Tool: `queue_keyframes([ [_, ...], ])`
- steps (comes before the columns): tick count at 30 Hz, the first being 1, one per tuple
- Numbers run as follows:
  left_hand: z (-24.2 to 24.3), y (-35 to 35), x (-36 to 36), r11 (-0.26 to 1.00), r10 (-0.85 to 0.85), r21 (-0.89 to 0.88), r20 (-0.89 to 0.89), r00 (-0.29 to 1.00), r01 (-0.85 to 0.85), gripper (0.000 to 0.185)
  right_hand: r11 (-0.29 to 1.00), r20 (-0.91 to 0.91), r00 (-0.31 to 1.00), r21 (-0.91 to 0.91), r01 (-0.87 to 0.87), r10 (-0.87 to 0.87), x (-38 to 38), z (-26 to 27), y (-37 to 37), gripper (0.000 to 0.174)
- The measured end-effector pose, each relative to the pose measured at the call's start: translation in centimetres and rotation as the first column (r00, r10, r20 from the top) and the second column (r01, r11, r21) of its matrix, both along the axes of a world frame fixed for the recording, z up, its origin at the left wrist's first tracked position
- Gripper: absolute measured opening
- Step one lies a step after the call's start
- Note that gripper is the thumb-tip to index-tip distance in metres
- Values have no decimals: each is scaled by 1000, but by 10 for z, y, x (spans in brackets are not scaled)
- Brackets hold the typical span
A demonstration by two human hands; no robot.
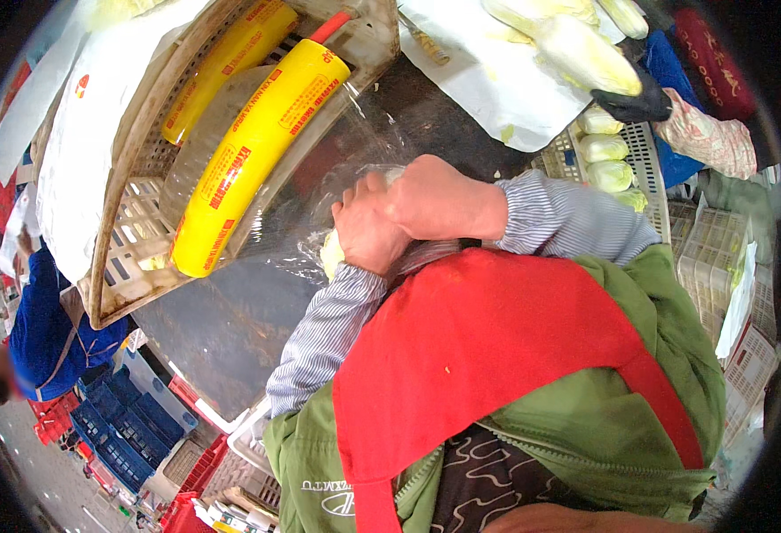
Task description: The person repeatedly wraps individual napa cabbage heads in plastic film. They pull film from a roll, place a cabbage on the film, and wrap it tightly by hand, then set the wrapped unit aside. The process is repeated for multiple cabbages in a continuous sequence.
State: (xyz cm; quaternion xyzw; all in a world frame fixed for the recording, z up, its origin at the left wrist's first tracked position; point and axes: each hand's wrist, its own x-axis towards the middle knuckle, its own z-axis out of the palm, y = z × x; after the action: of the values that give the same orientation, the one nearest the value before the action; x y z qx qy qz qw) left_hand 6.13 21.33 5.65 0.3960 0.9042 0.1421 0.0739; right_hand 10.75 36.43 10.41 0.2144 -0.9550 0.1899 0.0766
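Note:
On the dark tabletop (230, 326), close against my red apron (484, 333), a pale yellow-green cabbage (331, 254) is loosely covered in clear plastic film (307, 250). My left hand (370, 230) lies over the cabbage, its fingers pointing away from me and gripping it through the film. Crossing over the back of the left hand, my right hand (447, 200) is curled into a fist at the film. Its fingertips are hidden beneath it. Most of the cabbage is out of sight under both hands.
A plastic crate (124, 273) stands beyond my left hand, holding yellow cling-film rolls (257, 160); one has a red rod. Farther right, cabbages (584, 53) lie over a white sheet (497, 86). A co-worker's dark-gloved hand (634, 106) touches one. Another crate (650, 160) contains cabbages.

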Motion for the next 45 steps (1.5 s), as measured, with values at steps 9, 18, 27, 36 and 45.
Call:
queue_keyframes([
  [9,-17,5,-10,997,69,10,198,978,-72,42,535,439,894,-778,329,88,-36,-3,15,47],
  [18,-29,-125,-46,345,334,533,700,632,-773,25,952,289,911,-3,-305,293,-29,-39,-21,110],
  [27,-29,-155,64,147,515,-37,856,44,-988,62,956,383,880,-43,-289,283,-40,-30,-19,91],
  [36,-39,-130,11,349,671,207,626,398,-914,22,919,175,904,-16,-394,391,-24,-36,-17,81],
  [45,-41,-108,-12,665,691,156,242,681,-730,22,912,83,909,-95,-400,407,-9,-40,-14,81],
])
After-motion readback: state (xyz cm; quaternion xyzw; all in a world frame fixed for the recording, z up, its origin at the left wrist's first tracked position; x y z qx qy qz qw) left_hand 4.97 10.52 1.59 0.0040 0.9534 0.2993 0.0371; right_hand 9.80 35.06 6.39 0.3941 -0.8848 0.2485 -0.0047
